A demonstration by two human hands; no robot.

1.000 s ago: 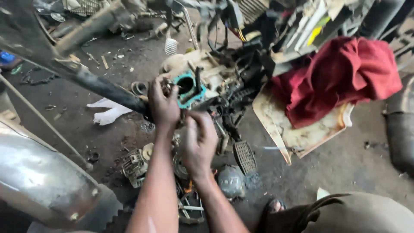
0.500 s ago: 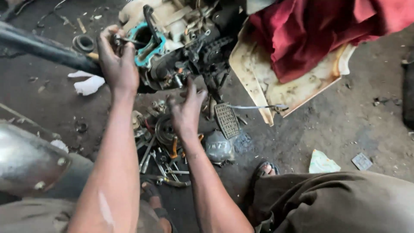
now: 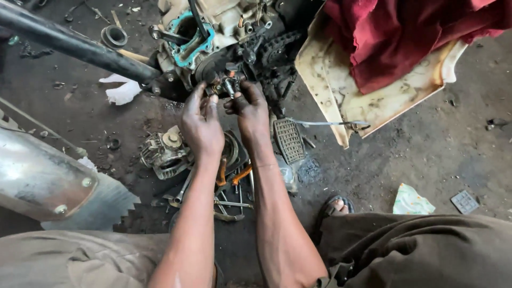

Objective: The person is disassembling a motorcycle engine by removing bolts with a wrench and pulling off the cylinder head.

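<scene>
A crumpled green-and-white wrapper [image 3: 409,200] is lying well right of the grimy grey engine block with its teal gasket [image 3: 213,37]. Just below that block, the left hand [image 3: 201,125] and right hand [image 3: 250,109] are pinching a small dark metal fitting [image 3: 229,84], fingers closed on it.

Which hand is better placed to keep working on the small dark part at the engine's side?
Probably the right hand: its fingertips already pinch the small dark part against the engine. The left hand is beside it, fingers touching just left of the part, so it seems better placed to steady.
</scene>
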